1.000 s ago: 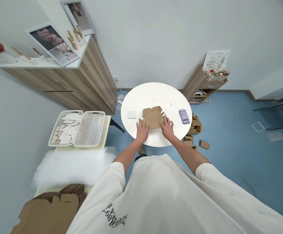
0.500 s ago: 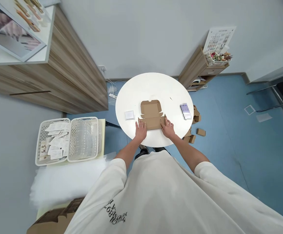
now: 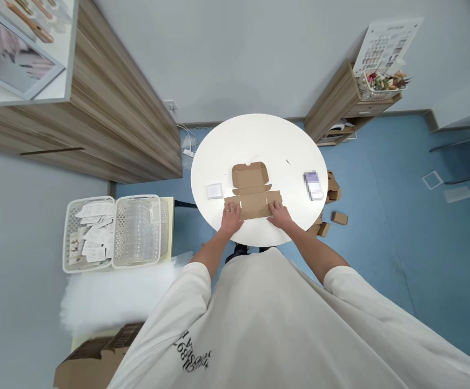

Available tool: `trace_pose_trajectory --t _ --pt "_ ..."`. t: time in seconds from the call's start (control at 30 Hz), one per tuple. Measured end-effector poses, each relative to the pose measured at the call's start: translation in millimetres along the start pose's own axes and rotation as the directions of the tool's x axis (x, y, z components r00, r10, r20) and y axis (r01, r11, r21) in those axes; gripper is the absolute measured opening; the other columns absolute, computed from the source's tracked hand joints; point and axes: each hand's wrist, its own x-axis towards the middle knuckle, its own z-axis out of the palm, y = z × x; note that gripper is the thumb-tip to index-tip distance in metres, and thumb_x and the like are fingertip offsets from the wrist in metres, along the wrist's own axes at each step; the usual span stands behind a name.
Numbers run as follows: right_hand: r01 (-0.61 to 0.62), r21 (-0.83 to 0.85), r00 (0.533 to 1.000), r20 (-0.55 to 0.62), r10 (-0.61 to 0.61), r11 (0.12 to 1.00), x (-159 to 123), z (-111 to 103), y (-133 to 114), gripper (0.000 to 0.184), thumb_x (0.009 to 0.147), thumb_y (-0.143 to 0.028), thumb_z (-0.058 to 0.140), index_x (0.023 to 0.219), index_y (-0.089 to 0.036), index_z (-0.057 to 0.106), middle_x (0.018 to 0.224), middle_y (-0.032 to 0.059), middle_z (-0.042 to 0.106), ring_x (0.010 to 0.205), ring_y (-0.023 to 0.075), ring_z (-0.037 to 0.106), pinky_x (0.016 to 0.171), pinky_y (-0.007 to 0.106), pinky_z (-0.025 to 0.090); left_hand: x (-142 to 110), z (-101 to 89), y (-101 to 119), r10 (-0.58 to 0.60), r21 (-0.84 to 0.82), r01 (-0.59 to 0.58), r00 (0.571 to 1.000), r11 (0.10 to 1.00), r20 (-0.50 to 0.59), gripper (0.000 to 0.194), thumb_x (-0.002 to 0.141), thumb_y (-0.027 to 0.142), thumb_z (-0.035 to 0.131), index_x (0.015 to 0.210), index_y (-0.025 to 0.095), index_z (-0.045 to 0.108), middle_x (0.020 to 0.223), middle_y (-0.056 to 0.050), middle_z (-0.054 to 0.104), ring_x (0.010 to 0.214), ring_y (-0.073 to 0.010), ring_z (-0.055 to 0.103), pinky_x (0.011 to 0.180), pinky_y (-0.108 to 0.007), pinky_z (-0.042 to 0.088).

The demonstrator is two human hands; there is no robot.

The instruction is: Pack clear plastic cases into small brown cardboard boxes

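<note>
A flat brown cardboard box blank [image 3: 252, 190] lies near the front of a round white table [image 3: 259, 140]. My left hand [image 3: 232, 219] rests on its near left corner, fingers curled over the edge. My right hand [image 3: 280, 215] presses the near right corner the same way. The near panel of the blank is folded flat toward me, with the lid flap lying further back. A small white square packet [image 3: 214, 190] sits left of the blank. A blurred purple-white item [image 3: 313, 185] lies to the right.
Two white baskets [image 3: 113, 232] stand on a low yellow table at the left, one holding paper packets. White foam sheet [image 3: 117, 292] and brown cardboard [image 3: 93, 356] lie below them. Small folded boxes [image 3: 332, 216] are scattered on the blue floor at right. Wooden cabinets stand at left and back right.
My view has shifted forward and down. The blank's near panel has been folded over and flattened, and both hands have slid outward to its near corners.
</note>
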Motion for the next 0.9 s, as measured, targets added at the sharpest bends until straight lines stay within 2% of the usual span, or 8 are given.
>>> trace_pose_trajectory --t 0.17,0.4,0.53,0.7,0.8,0.9 --pt "0.026 0.000 1.000 -0.001 -0.026 1.000 3.9 -8.3 5.2 0.055 0.096 -0.047 0.055 0.141 -0.017 0.048 0.140 0.0207 0.048 0.125 0.0338 0.049 0.100 0.042 0.038 5.5 -9.2 3.1 0.043 0.021 -0.042 0.998 0.999 -0.040 0.085 0.084 0.048 0.069 0.153 0.010 0.037 0.149 -0.026 0.043 0.143 -0.0436 0.034 0.116 -0.058 0.026" --pt "0.027 0.047 0.999 0.030 -0.028 0.999 11.5 -26.2 11.1 0.043 0.104 -0.046 0.037 0.124 -0.019 0.064 0.123 0.0161 0.062 0.110 0.0294 0.061 0.091 0.039 0.043 26.8 -26.1 20.3 0.061 0.046 -0.062 0.998 0.997 0.007 0.049 0.094 0.045 0.056 0.128 0.010 0.059 0.130 -0.022 0.057 0.122 -0.0374 0.052 0.105 -0.049 0.039" --pt "0.024 0.059 1.000 0.002 -0.024 0.998 12.5 -28.9 12.7 0.041 0.105 -0.044 0.036 0.119 -0.018 0.065 0.120 0.0154 0.066 0.110 0.0280 0.063 0.091 0.037 0.042 38.9 -30.6 29.6 0.105 0.037 -0.106 0.994 0.994 0.032 0.038 0.097 0.038 0.051 0.124 0.013 0.062 0.128 -0.019 0.058 0.117 -0.0333 0.056 0.102 -0.047 0.041" --pt "0.019 0.072 1.000 0.009 -0.019 0.997 12.6 -32.4 14.2 0.037 0.104 -0.043 0.040 0.121 -0.017 0.060 0.121 0.0145 0.067 0.112 0.0274 0.062 0.093 0.037 0.040 44.8 -25.9 36.4 0.128 0.004 -0.128 0.991 0.992 0.044 0.036 0.100 0.033 0.048 0.127 0.013 0.061 0.132 -0.020 0.056 0.121 -0.0327 0.054 0.101 -0.045 0.041" --pt "-0.012 0.091 1.000 0.027 0.010 0.996 19.9 -43.5 14.3 0.039 0.104 -0.047 0.038 0.121 -0.018 0.059 0.118 0.0143 0.068 0.112 0.0284 0.060 0.093 0.038 0.040 48.0 -23.2 38.4 0.137 0.022 -0.138 0.990 0.990 0.046 0.036 0.100 0.031 0.049 0.127 0.011 0.062 0.129 -0.021 0.058 0.120 -0.0331 0.055 0.104 -0.045 0.039" --pt "-0.068 0.108 0.997 -0.038 0.072 0.992 37.3 -62.0 13.3 0.040 0.106 -0.043 0.032 0.118 -0.017 0.060 0.122 0.0165 0.064 0.111 0.0290 0.058 0.090 0.038 0.042 53.1 -23.1 40.3 0.149 0.028 -0.152 0.986 0.988 0.077 0.034 0.098 0.027 0.051 0.124 0.011 0.063 0.125 -0.021 0.060 0.117 -0.0322 0.057 0.105 -0.045 0.038"
